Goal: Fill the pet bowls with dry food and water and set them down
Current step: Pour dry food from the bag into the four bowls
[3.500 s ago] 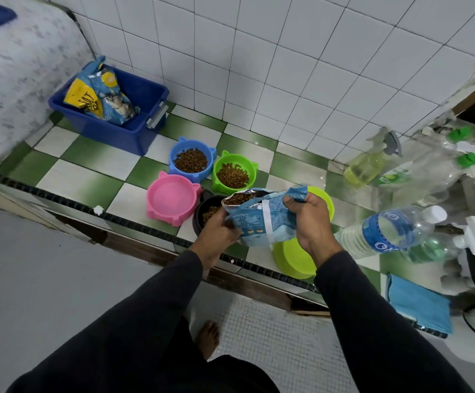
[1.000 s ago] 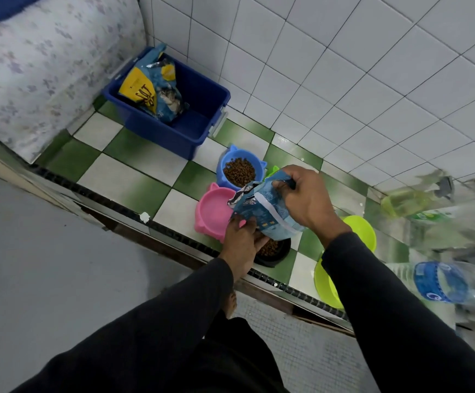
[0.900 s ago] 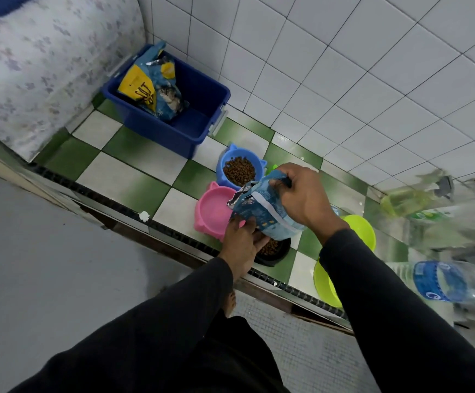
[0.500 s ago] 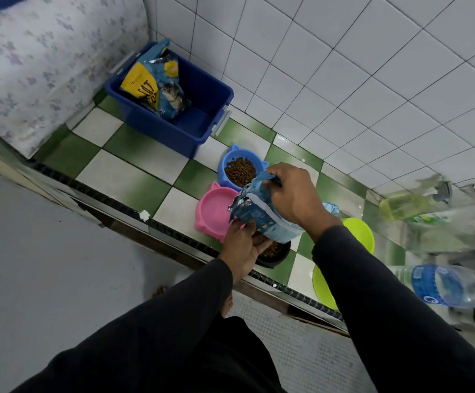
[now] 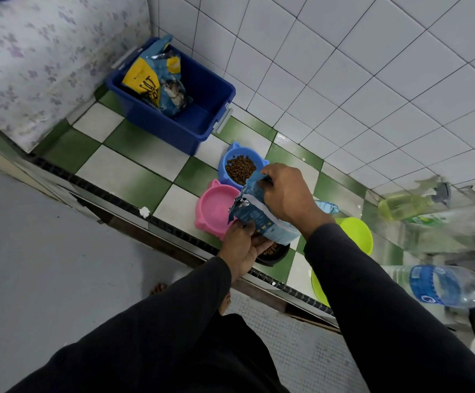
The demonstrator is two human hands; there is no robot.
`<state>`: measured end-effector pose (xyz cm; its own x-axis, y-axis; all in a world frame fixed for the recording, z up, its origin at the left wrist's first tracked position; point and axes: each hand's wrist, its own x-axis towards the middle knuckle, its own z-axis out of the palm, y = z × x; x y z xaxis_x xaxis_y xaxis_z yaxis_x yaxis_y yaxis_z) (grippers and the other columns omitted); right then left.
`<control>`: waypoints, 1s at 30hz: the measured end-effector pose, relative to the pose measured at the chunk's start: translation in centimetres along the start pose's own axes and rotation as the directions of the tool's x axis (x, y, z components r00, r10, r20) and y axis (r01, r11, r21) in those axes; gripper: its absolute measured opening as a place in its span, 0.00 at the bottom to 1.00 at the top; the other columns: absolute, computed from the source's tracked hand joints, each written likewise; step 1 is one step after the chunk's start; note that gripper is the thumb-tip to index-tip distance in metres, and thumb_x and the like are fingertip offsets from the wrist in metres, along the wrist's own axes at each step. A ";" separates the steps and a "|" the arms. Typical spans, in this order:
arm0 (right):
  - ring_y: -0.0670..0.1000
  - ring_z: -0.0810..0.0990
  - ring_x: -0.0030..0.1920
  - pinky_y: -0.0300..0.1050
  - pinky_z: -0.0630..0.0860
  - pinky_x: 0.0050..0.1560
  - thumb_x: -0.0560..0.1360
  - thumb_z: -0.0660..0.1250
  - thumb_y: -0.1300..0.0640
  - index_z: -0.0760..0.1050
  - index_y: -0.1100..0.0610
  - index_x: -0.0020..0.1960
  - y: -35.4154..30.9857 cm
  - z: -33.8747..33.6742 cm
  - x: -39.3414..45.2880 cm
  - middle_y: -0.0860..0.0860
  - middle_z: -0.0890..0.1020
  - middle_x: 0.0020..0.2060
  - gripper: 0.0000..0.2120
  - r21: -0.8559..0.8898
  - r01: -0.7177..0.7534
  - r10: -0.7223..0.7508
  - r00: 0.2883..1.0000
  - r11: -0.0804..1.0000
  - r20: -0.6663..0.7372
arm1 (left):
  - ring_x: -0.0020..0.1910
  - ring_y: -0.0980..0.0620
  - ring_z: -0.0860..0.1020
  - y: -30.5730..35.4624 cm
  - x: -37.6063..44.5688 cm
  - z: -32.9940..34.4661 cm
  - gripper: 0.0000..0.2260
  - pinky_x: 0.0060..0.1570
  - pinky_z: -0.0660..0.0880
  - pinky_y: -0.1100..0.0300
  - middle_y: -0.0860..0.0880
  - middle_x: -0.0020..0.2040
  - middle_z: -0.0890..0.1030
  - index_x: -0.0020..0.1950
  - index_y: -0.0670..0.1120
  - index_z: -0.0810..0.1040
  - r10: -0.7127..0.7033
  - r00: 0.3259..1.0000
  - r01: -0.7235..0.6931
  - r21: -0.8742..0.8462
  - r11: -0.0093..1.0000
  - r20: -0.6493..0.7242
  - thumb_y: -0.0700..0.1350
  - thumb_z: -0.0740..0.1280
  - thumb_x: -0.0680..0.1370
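My hands hold the food bag over two bowls; a third bowl sits beyond my right hand; the bin lies far left of it.

A spray bottle (yellowish liquid inside) lies on the green-and-white checkered floor.

Single head-worn view, looking steeply down past sleeves at tiled ledge and wall; close range.

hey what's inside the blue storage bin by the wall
A blue and yellow cat food bag leans inside the blue bin. Bare bin floor shows beside it; anything beneath the bag is covered.
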<state>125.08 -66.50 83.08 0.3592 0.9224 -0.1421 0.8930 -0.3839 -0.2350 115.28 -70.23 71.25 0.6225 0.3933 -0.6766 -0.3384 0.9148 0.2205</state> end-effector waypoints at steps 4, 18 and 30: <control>0.61 0.80 0.48 0.48 0.75 0.45 0.79 0.64 0.60 0.81 0.60 0.57 0.1 0.3 -0.1 0.60 0.83 0.51 0.10 -0.001 -0.019 0.019 1.000 1.000 0.005 | 0.62 0.40 0.81 -0.2 0.1 -0.3 0.13 0.50 0.83 0.48 0.38 0.67 0.80 0.70 0.45 0.73 -0.009 1.000 0.009 0.011 1.000 0.005 0.40 0.57 0.87; 0.61 0.81 0.48 0.54 0.80 0.49 0.79 0.64 0.61 0.81 0.61 0.57 -0.2 0.7 -0.1 0.60 0.83 0.51 0.10 -0.024 -0.033 0.033 0.999 0.999 0.009 | 0.62 0.39 0.82 -0.5 0.3 -1.2 0.13 0.51 0.83 0.46 0.38 0.64 0.82 0.71 0.44 0.73 -0.049 0.999 0.048 0.042 0.998 0.008 0.41 0.57 0.87; 0.61 0.81 0.47 0.47 0.75 0.44 0.78 0.65 0.62 0.81 0.62 0.57 0.0 1.0 0.2 0.61 0.84 0.50 0.11 -0.011 -0.063 0.063 0.998 0.998 0.010 | 0.61 0.39 0.82 -0.2 0.3 -1.3 0.14 0.48 0.84 0.46 0.37 0.66 0.81 0.73 0.44 0.71 -0.049 0.999 0.049 0.015 0.999 0.002 0.41 0.57 0.87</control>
<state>124.85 -66.36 82.14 0.4121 0.8959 -0.1661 0.8715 -0.4407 -0.2152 114.61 -70.46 70.11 0.6399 0.3479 -0.6852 -0.2969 0.9343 0.1971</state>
